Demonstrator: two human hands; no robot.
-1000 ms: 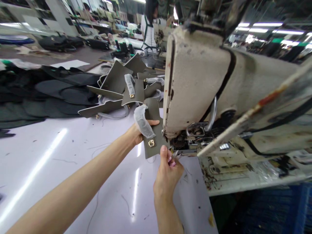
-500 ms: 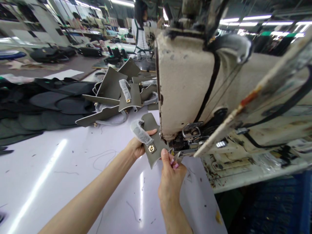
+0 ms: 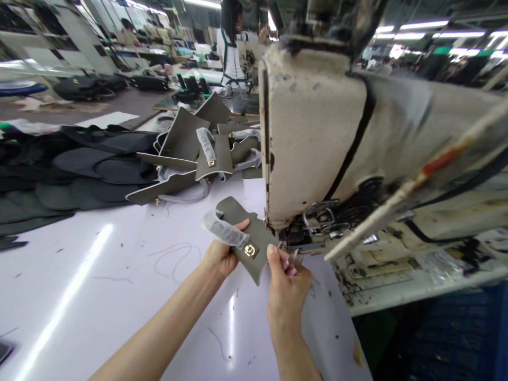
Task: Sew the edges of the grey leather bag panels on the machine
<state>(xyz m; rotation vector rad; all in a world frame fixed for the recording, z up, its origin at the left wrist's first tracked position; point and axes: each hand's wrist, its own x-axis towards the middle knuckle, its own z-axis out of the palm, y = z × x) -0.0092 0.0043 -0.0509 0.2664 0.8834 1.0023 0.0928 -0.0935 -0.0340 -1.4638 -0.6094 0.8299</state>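
L hand (image 3: pixel 222 257): clenched on the grey flap piece (image 3: pixel 254 241), thumb on top near its wrapped strip, fingers under; wrist just above tabletop.
R hand (image 3: pixel 289 280): pinching the flap's near edge betw. thumb and fingertips, right by the machine's needle area; something small and thin sits in the fingers too, can't tell what.
Flap piece: grey leather-like panel w/ a gold clasp (image 3: pixel 250 250) near its middle; a strip of white protective wrap (image 3: pixel 224 230) runs from the clasp toward upper left. Held tilted, off the tabletop, its R edge touching or just beside the presser-foot area; can't tell which.
Sewing machine (image 3: pixel 317 137): worn cream head, fills R half of view; metal foot parts (image 3: pixel 313 233) just R of the flap.
Pile of flaps (image 3: pixel 194 153): same grey pieces w/ clasps and wrap, heaped behind the hands, well apart from them.
Dark fabric (image 3: pixel 71 169): stacked at far L.
Tabletop (image 3: pixel 99 275): white, glossy, loose thread bits on it.
Background: a person stands at another station, far back.
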